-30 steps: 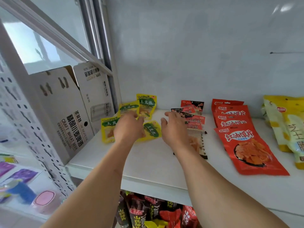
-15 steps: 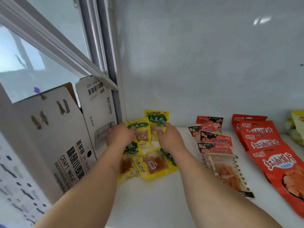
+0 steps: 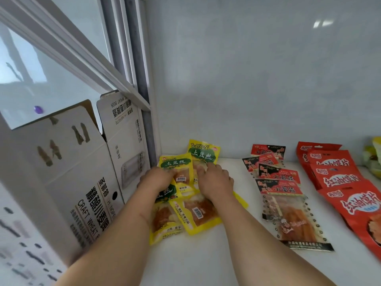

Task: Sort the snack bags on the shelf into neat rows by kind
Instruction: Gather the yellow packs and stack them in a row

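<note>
Several yellow snack bags with green labels lie bunched in the back-left corner of the white shelf (image 3: 206,256). My left hand (image 3: 158,180) grips one yellow bag (image 3: 178,164), thumb on its front. My right hand (image 3: 215,180) lies flat, fingertips on the rear yellow bag (image 3: 203,153) that leans on the wall. Two more yellow bags (image 3: 198,213) lie crooked and overlapping under my wrists. To the right, small red-and-black bags (image 3: 278,178) form an overlapping row. Further right runs a row of large red bags (image 3: 334,174).
A white cardboard beer box (image 3: 72,172) stands against the shelf's left side, close to the yellow bags. A grey window post (image 3: 148,131) fills the corner. Pale yellow bags (image 3: 374,159) show at the far right edge. The wall closes the back.
The view has closed in on the shelf's left corner. Both hands moved back and left onto the yellow bags, which now sit bunched nearer the corner.
</note>
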### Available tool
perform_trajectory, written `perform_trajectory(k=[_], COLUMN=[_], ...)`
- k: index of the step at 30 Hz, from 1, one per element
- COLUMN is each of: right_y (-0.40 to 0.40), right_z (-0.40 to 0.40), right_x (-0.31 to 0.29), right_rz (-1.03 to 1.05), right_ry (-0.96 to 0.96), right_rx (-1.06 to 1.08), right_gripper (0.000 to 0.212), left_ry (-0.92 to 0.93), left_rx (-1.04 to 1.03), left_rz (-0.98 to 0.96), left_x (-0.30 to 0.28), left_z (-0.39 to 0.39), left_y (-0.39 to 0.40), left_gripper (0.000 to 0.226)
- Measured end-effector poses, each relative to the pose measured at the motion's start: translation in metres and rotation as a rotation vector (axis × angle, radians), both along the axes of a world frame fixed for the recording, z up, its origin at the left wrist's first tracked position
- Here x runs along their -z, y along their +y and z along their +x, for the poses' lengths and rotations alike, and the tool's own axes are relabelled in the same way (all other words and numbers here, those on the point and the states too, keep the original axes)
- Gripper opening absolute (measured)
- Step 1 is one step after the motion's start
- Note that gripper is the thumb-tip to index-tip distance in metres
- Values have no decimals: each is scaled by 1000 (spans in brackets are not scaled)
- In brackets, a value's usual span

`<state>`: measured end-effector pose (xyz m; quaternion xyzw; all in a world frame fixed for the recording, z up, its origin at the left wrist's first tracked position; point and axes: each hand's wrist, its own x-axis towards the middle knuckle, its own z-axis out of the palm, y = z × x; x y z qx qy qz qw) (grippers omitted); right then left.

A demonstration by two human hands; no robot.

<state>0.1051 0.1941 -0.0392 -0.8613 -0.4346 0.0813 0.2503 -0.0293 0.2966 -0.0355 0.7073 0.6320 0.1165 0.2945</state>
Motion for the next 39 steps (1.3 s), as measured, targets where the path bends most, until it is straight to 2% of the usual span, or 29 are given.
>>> perform_trajectory(k=[4,8,12,15,18,20,22,24,27,30,32,34,36,39], right_y=[2,12,16,11,8,8,7,6,3,3,4,7,12,20], right_z=[0,1,-2,0,2,1,1,1,-3,-3,-1,5,11,20], right_x=[-3,-2,1,0,-2,-4,-5,-9,-16,-18,-17,-15,-15,-14], right_rz=[26,-97,-95,-37,18,123,334,520,624,648,646,633,635,637], right_ry=[35,22,18,67,111,227,456,646,812,904,977,958,924,933], right_rx=[153,220,201,196,181,139,90,94,104,57,19,18,40,57], right_gripper=[60,72,65,61,43,23,10,8,12,23,17,11,14,18], left_ry=[-126,-202,-239,-297,-339,-368,-434,-516,-619,-732,-819,-870,-903,-919], left_rx=[-32,-107,-163,-181,-198,-191,-190,-192,-185,-170,-158,-138,-128,-120], left_rz=[-43,-60,-84,-96,-84,-36,28,77,110,67,-27,-116,-196,-253], left_x=[-6,-4,-4,-8,-8,-7,-6,-9,-14,-17,-18,-18,-18,-17], left_z=[1,0,1,-2,-8,-11,-13,-15,-16,-17,-19,-22,-25,-27], left_y=[-2,-4,-9,-18,-20,-22,-23,-30,-36,-37,-36,-35,-35,-33], left_gripper=[56,83,92,70,48,43,31,30,28,25,27,21,12,11])
